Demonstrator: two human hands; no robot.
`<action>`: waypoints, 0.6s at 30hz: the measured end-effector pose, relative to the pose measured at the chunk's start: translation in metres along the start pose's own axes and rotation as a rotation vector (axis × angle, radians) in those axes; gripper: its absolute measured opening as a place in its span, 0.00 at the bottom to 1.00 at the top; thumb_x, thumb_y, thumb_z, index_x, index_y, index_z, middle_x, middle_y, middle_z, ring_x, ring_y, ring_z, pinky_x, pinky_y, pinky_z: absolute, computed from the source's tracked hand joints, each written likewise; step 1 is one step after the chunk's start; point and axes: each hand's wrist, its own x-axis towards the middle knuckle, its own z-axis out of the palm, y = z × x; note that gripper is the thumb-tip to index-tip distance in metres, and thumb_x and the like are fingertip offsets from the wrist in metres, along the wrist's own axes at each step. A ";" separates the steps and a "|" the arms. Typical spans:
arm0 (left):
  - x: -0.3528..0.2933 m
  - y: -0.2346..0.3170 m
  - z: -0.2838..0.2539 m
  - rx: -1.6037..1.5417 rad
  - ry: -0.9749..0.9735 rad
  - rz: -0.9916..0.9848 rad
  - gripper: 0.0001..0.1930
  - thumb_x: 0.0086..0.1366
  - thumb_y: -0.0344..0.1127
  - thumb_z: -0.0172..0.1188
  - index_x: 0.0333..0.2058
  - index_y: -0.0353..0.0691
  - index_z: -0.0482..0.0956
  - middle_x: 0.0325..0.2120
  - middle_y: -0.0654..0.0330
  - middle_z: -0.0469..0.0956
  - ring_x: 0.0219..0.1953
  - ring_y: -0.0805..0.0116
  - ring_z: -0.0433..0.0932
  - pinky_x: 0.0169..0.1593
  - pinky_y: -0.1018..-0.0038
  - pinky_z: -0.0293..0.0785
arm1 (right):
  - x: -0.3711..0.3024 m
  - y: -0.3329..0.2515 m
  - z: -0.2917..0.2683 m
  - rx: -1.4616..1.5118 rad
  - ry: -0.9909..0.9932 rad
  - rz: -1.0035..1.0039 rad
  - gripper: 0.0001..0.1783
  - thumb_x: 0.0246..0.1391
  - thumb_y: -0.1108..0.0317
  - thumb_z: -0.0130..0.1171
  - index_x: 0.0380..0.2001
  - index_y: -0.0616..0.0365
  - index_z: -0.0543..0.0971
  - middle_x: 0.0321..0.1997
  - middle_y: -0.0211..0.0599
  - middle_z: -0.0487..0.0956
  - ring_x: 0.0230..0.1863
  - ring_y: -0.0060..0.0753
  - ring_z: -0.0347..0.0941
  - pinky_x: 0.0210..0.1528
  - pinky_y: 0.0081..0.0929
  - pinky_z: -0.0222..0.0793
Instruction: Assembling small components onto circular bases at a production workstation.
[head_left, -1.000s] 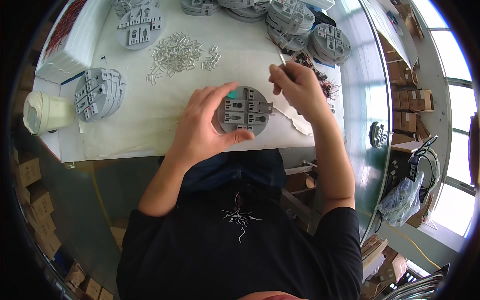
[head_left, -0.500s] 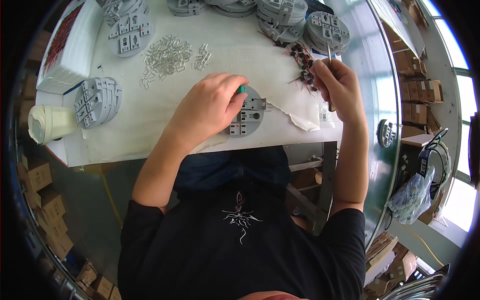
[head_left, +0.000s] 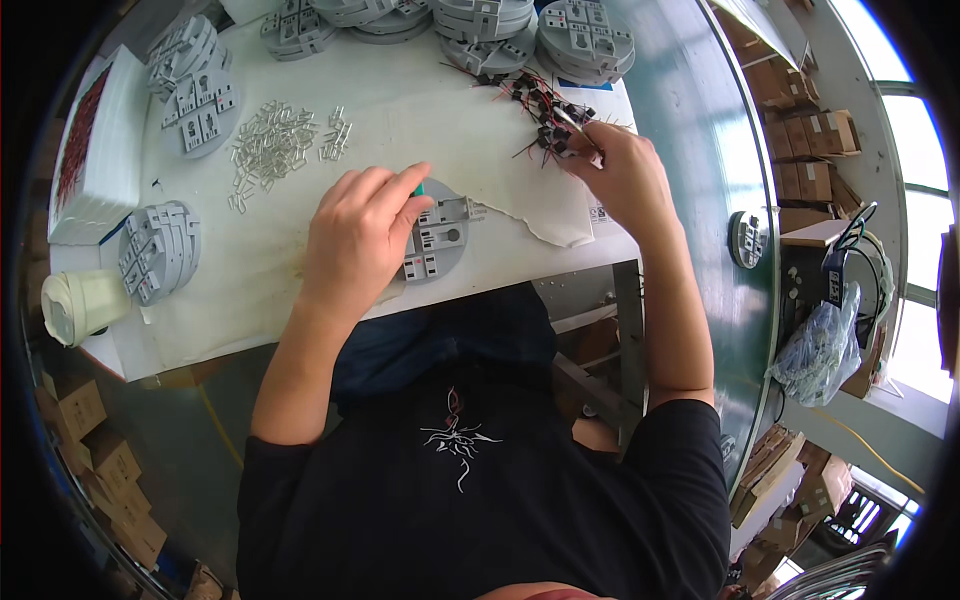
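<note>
A foam box [head_left: 121, 145] holds red wires [head_left: 84, 135]; the left hand [head_left: 360, 228] grips a green piece [head_left: 419, 189], the right hand [head_left: 622, 172] a slim tool [head_left: 569, 121].

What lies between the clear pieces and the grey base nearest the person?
Head view: the left hand lies between, partly covering the grey base; pale sheet shows between hand and clear pieces.

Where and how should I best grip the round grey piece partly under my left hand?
Probably by the rim at its lower right, coming in from the right. The round grey piece looks to lie flat; your left hand covers its left part and a tab sits at the upper right, leaving that lower curve uncovered.
</note>
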 end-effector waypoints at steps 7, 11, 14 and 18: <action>-0.008 -0.004 0.002 -0.084 0.040 -0.045 0.19 0.66 0.37 0.71 0.55 0.41 0.85 0.35 0.60 0.80 0.38 0.58 0.78 0.45 0.61 0.77 | -0.004 -0.002 -0.005 0.134 0.036 -0.012 0.11 0.56 0.73 0.71 0.43 0.61 0.87 0.38 0.39 0.85 0.33 0.33 0.77 0.39 0.31 0.74; -0.008 -0.001 -0.003 -0.191 0.190 -0.063 0.21 0.69 0.40 0.70 0.58 0.39 0.83 0.45 0.56 0.81 0.45 0.55 0.79 0.51 0.63 0.77 | -0.001 -0.004 -0.018 0.202 -0.015 0.009 0.11 0.56 0.66 0.71 0.41 0.59 0.86 0.37 0.41 0.84 0.36 0.48 0.80 0.43 0.39 0.75; -0.010 -0.007 -0.006 -0.118 0.162 -0.039 0.22 0.66 0.40 0.72 0.56 0.38 0.83 0.47 0.56 0.80 0.46 0.54 0.77 0.50 0.61 0.77 | 0.000 0.000 -0.007 0.106 -0.051 -0.081 0.10 0.58 0.71 0.71 0.43 0.61 0.87 0.37 0.39 0.84 0.34 0.34 0.77 0.40 0.32 0.74; -0.015 -0.011 -0.004 -0.152 0.103 -0.052 0.21 0.66 0.38 0.72 0.55 0.38 0.83 0.46 0.56 0.80 0.46 0.54 0.78 0.50 0.61 0.77 | 0.002 -0.006 0.007 0.081 -0.052 -0.153 0.11 0.58 0.70 0.70 0.44 0.61 0.87 0.38 0.40 0.85 0.32 0.37 0.78 0.39 0.33 0.74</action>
